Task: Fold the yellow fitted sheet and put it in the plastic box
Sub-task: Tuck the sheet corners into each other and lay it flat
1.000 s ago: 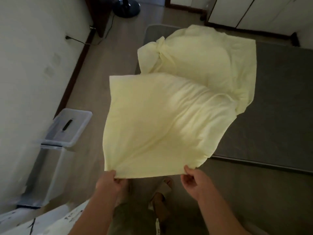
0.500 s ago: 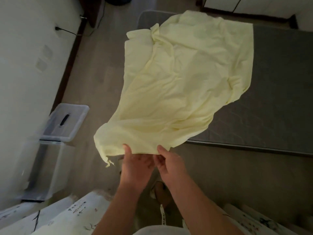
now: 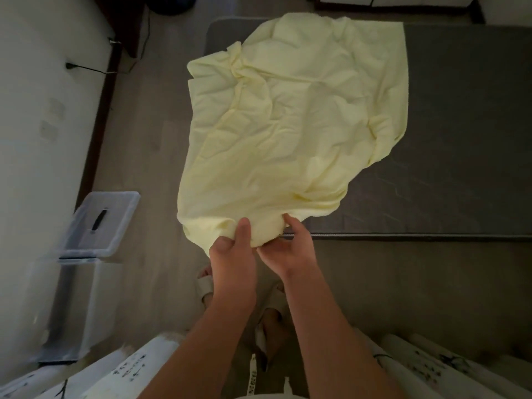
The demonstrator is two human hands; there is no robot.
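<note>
Both the left hand (image 3: 232, 250) and the right hand (image 3: 283, 247) are clamped on the near end of the yellow sheet (image 3: 288, 125); they are held close together, almost touching, just beyond the near edge of the bed (image 3: 449, 133). The left thumb is laid on top of the bunched cloth, with the fingers hidden under it; the right fingers are curled beneath the fold. The sheet is gathered into a rounded bundle at the hands; from there it is spread out, crumpled, over the left part of the grey bed, with its left side reaching past the bed's edge above the floor (image 3: 138, 156). The clear box (image 3: 69, 306) is set on the floor by the wall at the left, well apart from the sheet; a lid (image 3: 115, 226) with a dark handle is seen tilted at its far end. Pale sandals (image 3: 205, 286) are worn below the hands.
</note>
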